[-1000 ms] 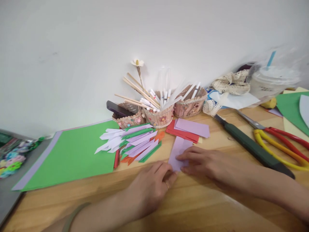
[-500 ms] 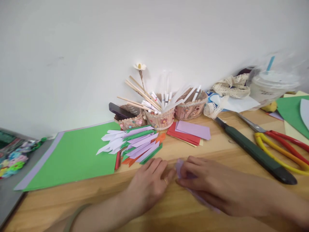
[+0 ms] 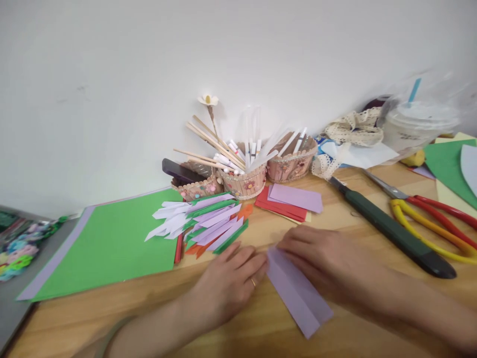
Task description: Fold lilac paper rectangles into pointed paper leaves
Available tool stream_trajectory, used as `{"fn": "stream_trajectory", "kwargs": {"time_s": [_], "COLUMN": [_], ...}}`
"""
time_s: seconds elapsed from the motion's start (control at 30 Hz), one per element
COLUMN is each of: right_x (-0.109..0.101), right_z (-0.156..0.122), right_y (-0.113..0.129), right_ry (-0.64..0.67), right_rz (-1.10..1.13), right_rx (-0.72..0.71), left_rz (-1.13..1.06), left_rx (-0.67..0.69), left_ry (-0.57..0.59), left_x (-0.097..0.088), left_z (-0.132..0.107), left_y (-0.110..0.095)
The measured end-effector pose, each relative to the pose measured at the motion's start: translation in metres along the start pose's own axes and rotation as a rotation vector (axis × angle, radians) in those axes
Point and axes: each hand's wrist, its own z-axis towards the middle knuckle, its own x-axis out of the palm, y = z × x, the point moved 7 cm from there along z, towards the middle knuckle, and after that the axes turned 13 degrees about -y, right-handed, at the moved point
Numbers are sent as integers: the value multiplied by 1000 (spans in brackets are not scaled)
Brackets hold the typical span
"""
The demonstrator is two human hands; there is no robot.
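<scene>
Lilac paper strip [image 3: 298,293] is lying flat on the wooden desk [image 3: 261,328], slanting toward the near edge. Both hands are pressing on its far end: the left hand [image 3: 227,283], wearing one ring, is resting with fingers spread just beside it, and the right hand [image 3: 328,263] is covering its upper edge, neither clenched. Three stick-built cups [image 3: 244,181] are standing by the wall. Motion blur is softening the hands; no readable writing is showing anywhere.

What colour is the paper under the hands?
Light purple: the paper strip lies on the wooden table, seen in the head view.
</scene>
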Motion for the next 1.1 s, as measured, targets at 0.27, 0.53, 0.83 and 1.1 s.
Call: {"fn": "stream_trajectory", "kwargs": {"time_s": [0.27,0.53,0.83,1.1], "right_x": [13,15,17,12], "right_z": [0,0,-7,-9], "right_y": [-20,-6,6,22], "right_ry": [-146,-233,-199,-180], "right_rz": [-98,-63,-141,-245], "right_rx": [196,41,-209,-404], "left_rz": [-30,13,-17,-108], "left_rx": [37,56,25,-26], "left_ry": [8,1,7,-57], "left_x": [0,-1,-1,-6], "left_z": [0,1,1,12], "left_y": [0,2,4,4]}}
